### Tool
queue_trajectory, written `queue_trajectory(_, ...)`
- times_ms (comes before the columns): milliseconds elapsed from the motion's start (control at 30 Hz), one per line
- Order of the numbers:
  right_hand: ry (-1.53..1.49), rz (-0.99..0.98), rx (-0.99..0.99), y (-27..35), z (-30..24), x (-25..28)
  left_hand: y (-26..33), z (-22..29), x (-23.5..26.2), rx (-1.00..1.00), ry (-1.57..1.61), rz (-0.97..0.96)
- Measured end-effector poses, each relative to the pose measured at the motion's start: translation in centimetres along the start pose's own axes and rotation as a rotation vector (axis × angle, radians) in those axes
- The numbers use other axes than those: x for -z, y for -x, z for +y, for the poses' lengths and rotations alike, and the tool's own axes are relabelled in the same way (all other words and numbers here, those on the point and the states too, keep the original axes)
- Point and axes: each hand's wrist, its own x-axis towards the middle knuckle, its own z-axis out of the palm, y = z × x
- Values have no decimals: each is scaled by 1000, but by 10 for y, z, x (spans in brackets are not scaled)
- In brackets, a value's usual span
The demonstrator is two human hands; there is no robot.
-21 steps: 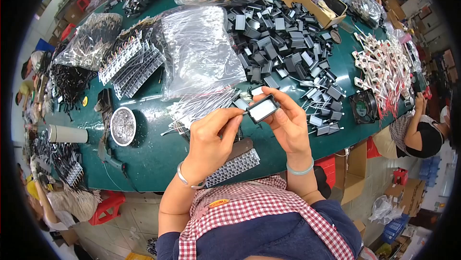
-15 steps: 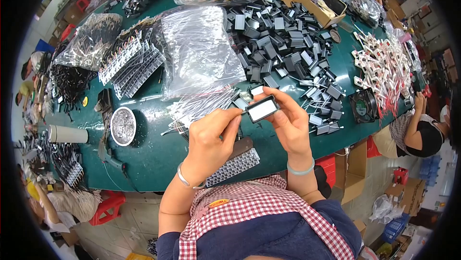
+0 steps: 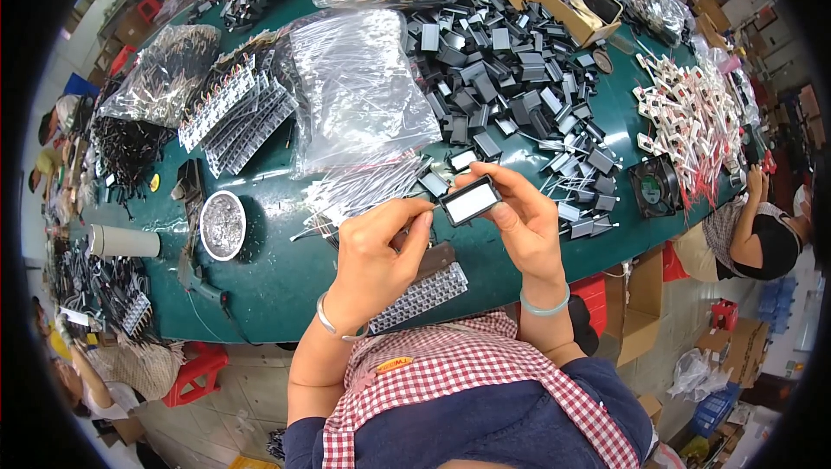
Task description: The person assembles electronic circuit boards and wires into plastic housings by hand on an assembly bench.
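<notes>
Green table [image 3: 286,279], near edge bare beneath both hands' [image 3: 381,248] small frame [image 3: 470,201].

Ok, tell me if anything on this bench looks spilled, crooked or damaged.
Nothing looks damaged. The dark frames lie in a loose heap across the green table, and thin pins fan out of a clear bag, more like work stock than a spill. The right hand holds one frame tilted.

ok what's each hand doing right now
Left hand: fingers pinched at the edge of the small black frame.
Right hand: closed on that frame.
</notes>
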Motion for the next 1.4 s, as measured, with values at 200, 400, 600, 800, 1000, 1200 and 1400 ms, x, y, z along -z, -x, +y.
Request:
queue_trajectory(200, -92, 13, -74, 1, 1, 0, 3, -5, 5, 125, 112, -69)
queue_trajectory(400, -57, -22, -60, 2, 1, 0, 0, -7, 9, 385, 359, -147)
queue_trajectory(600, -81, -52, -122, 3, -1, 0, 1, -8, 9, 478, 499, -183)
queue_trajectory(800, -72, 17, -161, 5, 2, -4, 11, -3, 1, 285, 169, -97)
queue_trajectory(1000, 1, 26, -152, 7, 1, -2, 13, -1, -8, -76, -142, 47)
queue_trajectory(1200, -258, 100, -234, 10, 7, -2, 13, 2, -9, -106, -101, 61)
queue_trajectory(1400, -324, 96, -253, 13, 8, 1, 12, 4, -8, -128, -107, 51)
